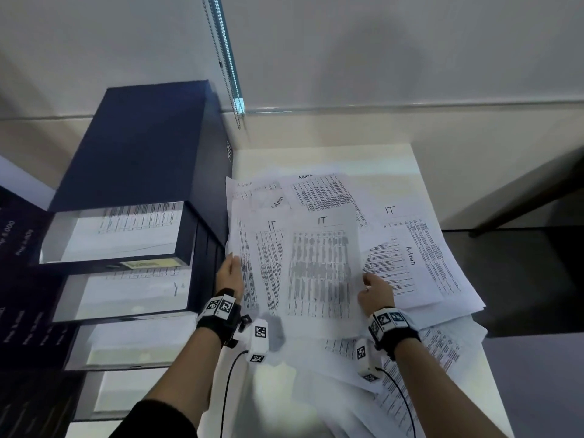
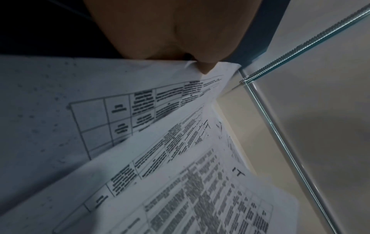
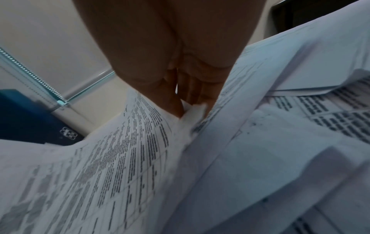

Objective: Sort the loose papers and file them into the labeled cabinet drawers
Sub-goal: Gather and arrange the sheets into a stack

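Note:
A loose spread of printed sheets (image 1: pixel 410 248) marked "IT" or "Admin" covers the white table (image 1: pixel 395 159). My left hand (image 1: pixel 232 273) grips the left edge of a lifted batch of IT sheets (image 1: pixel 268 267), thumb (image 2: pixel 206 68) on top. My right hand (image 1: pixel 376 290) pinches the right edge of the top IT sheet (image 1: pixel 322 263), thumb (image 3: pixel 172 104) above and fingers under the paper. The dark blue cabinet (image 1: pixel 136 147) stands at the left with its drawers pulled out.
The top drawer (image 1: pixel 117 232) and the second drawer (image 1: pixel 126 292) each hold printed sheets; lower drawers also stand out. A blind cord (image 1: pixel 226 58) hangs down the wall behind. More papers (image 1: pixel 426 374) overhang the table's right front. A dark surface lies right of the table.

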Available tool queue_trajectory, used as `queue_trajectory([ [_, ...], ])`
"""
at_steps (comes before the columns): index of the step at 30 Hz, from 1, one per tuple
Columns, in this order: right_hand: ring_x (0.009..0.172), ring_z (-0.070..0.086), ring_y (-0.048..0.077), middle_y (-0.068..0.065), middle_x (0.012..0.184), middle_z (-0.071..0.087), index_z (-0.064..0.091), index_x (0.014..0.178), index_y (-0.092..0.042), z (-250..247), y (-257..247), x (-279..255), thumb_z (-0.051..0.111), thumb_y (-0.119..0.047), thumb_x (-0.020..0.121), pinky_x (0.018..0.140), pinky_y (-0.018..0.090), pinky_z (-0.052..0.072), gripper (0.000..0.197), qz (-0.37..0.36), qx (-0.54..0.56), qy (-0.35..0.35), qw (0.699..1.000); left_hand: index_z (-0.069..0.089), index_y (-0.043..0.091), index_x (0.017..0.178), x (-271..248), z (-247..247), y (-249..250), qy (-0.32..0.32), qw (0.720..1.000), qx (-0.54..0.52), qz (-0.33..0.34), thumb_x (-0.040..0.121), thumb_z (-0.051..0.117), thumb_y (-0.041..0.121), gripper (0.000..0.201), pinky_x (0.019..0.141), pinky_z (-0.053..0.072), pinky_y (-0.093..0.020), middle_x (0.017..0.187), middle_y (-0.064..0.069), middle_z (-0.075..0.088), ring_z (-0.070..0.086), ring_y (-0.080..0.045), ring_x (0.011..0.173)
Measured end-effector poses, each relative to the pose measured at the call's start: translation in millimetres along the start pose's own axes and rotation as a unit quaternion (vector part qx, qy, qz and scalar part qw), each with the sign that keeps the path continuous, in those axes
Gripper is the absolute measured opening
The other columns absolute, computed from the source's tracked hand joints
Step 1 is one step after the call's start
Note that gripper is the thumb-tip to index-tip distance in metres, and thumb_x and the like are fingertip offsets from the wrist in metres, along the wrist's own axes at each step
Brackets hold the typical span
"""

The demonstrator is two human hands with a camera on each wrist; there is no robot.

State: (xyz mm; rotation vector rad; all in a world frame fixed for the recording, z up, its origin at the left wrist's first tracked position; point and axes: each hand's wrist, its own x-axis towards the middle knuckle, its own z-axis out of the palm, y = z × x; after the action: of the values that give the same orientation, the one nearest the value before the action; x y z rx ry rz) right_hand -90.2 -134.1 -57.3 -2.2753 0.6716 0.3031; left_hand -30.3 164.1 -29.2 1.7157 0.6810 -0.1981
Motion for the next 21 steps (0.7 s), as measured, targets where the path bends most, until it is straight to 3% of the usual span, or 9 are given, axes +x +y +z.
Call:
queue_trajectory([
  [1,0.105,0.063,0.027,0.010,0.113,0.070,0.066,0.117,-0.004,2.8,-3.4,-0.4,0.050,0.009,0.082,0.091,0.025,0.046,0.040,-0.008,-0.005,-0.009,1.000,0.049,0.005,0.139,2.1,0.7,-2.6,-0.007,1.000,0.006,-0.006,0.103,0.043,0.030,0.044,0.113,0.035,-0.039,0.138,-0.008,0.054,0.049,-0.027,0.131],
  [5,0.094,0.065,0.025,0.006,0.099,0.070,0.067,0.103,-0.008,13.6,-15.6,-4.4,0.054,0.002,0.082,0.082,0.029,0.053,0.027,-0.069,-0.054,-0.092,0.992,0.057,0.009,0.127,-9.3,7.1,-5.3,-0.056,0.996,0.061,-0.029,0.091,0.067,0.025,0.040,0.093,0.043,-0.028,0.120,-0.005,0.063,0.057,-0.018,0.109],
  [7,0.092,0.065,0.023,0.004,0.099,0.070,0.066,0.106,-0.010,17.7,-18.1,-4.7,0.061,-0.006,0.082,0.085,0.035,0.056,0.024,-0.085,-0.075,-0.137,0.984,0.056,0.008,0.117,-15.7,8.6,-5.3,-0.089,0.988,0.118,-0.051,0.079,0.080,0.025,0.048,0.087,0.047,-0.030,0.114,-0.007,0.064,0.058,-0.021,0.101],
  [9,0.092,0.066,0.021,0.003,0.099,0.070,0.064,0.110,-0.013,16.9,-17.6,-4.2,0.067,-0.012,0.082,0.086,0.038,0.057,0.028,-0.075,-0.069,-0.164,0.981,0.052,0.001,0.118,-19.7,10.1,-3.5,-0.107,0.975,0.185,-0.062,0.078,0.081,0.024,0.054,0.084,0.046,-0.031,0.115,-0.009,0.060,0.052,-0.022,0.096],
  [13,0.094,0.064,0.018,0.004,0.114,0.063,0.042,0.140,-0.018,2.5,-18.9,-3.5,0.082,-0.021,0.077,0.075,0.026,0.056,0.075,-0.040,0.037,-0.133,0.990,0.049,0.004,0.112,-29.4,6.7,11.5,-0.141,0.972,0.177,-0.057,0.085,0.074,0.013,0.038,0.082,0.042,-0.026,0.109,-0.005,0.057,0.052,-0.020,0.095],
  [15,0.102,0.061,0.019,0.002,0.122,0.058,0.034,0.144,-0.020,-10.4,-22.2,-2.6,0.086,-0.028,0.071,0.072,0.024,0.056,0.090,-0.045,0.109,-0.123,0.985,0.048,0.003,0.114,-18.0,0.0,5.7,-0.164,0.972,0.160,-0.055,0.076,0.083,0.028,0.057,0.083,0.046,-0.029,0.112,-0.006,0.062,0.057,-0.022,0.099],
  [17,0.113,0.061,0.021,0.001,0.129,0.060,0.038,0.140,-0.020,-23.0,-27.1,-5.3,0.089,-0.046,0.063,0.089,0.042,0.056,0.095,-0.070,0.162,-0.148,0.973,0.048,0.012,0.126,-15.8,-7.6,7.1,-0.177,0.970,0.164,-0.040,0.056,0.089,0.053,0.090,0.089,0.051,-0.037,0.119,-0.003,0.064,0.061,-0.020,0.105],
  [19,0.113,0.064,0.033,0.013,0.125,0.065,0.051,0.131,-0.022,-29.5,-31.1,-9.8,0.086,-0.049,0.066,0.098,0.058,0.049,0.079,-0.070,0.206,-0.203,0.955,0.055,0.020,0.120,-20.6,-15.9,15.9,-0.214,0.963,0.165,-0.002,0.056,0.090,0.047,0.079,0.096,0.050,-0.045,0.114,0.001,0.068,0.064,-0.019,0.105],
  [21,0.105,0.067,0.035,0.015,0.113,0.071,0.064,0.115,-0.020,-40.2,-49.9,-24.9,0.080,-0.036,0.077,0.097,0.059,0.049,0.044,-0.104,0.232,-0.206,0.945,0.064,0.019,0.107,-37.3,-20.1,36.0,-0.228,0.956,0.176,0.063,0.067,0.087,0.021,0.047,0.097,0.051,-0.045,0.103,0.002,0.072,0.067,-0.019,0.100],
])
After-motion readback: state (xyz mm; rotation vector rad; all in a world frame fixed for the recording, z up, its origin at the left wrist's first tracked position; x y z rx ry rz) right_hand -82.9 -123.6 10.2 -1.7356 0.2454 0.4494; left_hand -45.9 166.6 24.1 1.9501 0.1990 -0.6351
